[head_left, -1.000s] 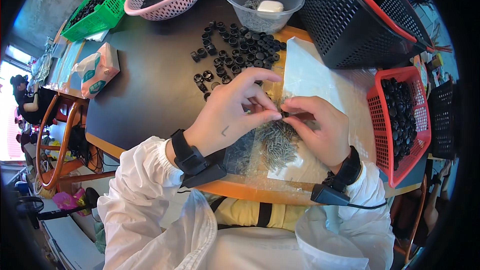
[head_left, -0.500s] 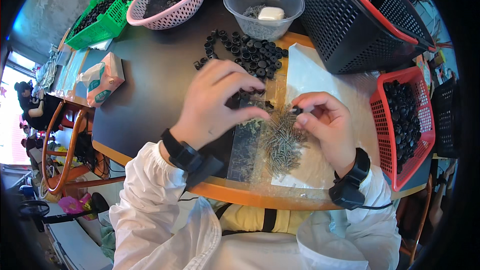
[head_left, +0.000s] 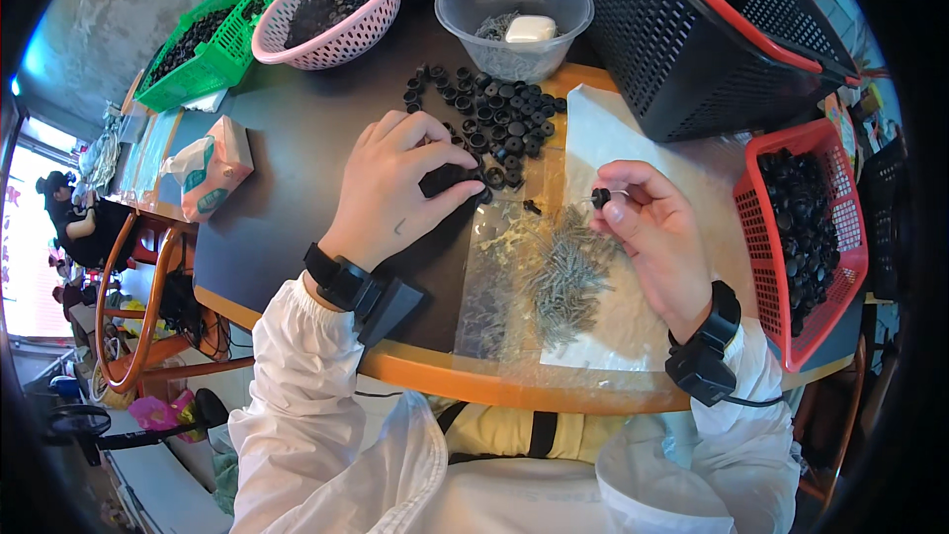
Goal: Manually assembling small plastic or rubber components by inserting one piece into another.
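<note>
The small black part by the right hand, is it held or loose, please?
Held: the right hand pinches the small black part, thumb and forefinger closed at it.

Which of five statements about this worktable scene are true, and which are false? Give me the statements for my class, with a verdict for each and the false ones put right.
1. The tissue pack is to the left of the left hand. True.
2. The left hand is inside the pink basket. False: it is by the loose black parts on the table.
3. The right hand holds a small black part. True.
4. The white block is in the red basket. False: it is in the clear bowl.
5. The heap of metal pieces is nearer the person than the clear bowl. True.
</note>
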`<state>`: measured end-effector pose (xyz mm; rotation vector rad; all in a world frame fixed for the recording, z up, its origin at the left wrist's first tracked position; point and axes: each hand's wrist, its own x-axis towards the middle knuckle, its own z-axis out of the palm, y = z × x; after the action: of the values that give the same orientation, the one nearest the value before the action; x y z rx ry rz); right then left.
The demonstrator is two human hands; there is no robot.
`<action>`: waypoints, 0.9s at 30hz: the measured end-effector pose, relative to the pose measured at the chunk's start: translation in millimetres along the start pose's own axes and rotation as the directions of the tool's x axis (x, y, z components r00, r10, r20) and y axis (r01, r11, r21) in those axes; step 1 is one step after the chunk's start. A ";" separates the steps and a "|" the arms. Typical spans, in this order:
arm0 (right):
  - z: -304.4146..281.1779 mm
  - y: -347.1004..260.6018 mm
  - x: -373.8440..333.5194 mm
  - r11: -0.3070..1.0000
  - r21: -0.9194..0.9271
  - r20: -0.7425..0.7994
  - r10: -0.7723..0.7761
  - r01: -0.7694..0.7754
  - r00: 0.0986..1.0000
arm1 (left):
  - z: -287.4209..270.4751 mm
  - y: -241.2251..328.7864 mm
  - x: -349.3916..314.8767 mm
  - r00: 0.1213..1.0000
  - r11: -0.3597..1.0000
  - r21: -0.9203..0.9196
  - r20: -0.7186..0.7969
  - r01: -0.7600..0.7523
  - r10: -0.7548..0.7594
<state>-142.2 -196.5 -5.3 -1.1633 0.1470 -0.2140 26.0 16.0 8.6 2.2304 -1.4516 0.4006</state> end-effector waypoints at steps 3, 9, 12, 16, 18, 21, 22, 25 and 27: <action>-2.3 1.2 0.0 1.000 0.005 0.005 0.015 -0.015 1.000 | 1.5 1.2 0.1 1.000 0.996 -0.086 0.014 0.015 -0.014; 0.2 -3.1 -0.6 0.984 0.131 -0.030 0.128 -0.123 0.991 | 1.5 2.9 3.7 0.999 0.986 -0.161 -0.019 -0.043 0.040; -1.3 -1.7 -0.9 0.989 0.131 -0.032 0.077 -0.072 0.997 | 7.4 21.4 0.7 0.988 0.861 -0.502 -0.077 0.078 -0.134; 3.7 2.4 -3.2 1.000 -0.011 0.086 -0.013 0.014 0.996 | 17.2 45.4 -8.5 0.972 0.598 -0.785 0.020 0.161 -0.234; 7.0 1.8 -4.6 0.998 -0.047 0.101 -0.047 0.052 0.994 | 22.2 49.2 -8.5 0.975 0.568 -0.810 0.021 0.146 -0.220; 9.5 -3.5 -10.3 0.974 -0.213 0.094 -0.057 0.076 0.994 | 23.5 49.1 -5.3 0.987 0.575 -0.813 0.000 0.093 -0.160; 10.4 -4.9 -10.7 0.975 -0.209 0.093 -0.052 0.071 0.994 | 22.8 48.8 -5.1 0.991 0.596 -0.800 -0.015 0.070 -0.136; 11.8 -4.8 -10.9 0.959 -0.282 0.098 0.004 0.024 0.995 | 22.8 47.1 -2.9 0.996 0.627 -0.778 -0.036 0.023 -0.080; 13.4 -1.6 -10.6 0.939 -0.330 0.086 -0.071 0.096 0.994 | 22.7 46.7 -2.9 0.998 0.644 -0.765 -0.048 -0.004 -0.050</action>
<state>-149.7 -182.6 1.5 -1.5153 0.0707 -0.2268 -17.9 -9.5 -2.5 1.5069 -1.2249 -0.1576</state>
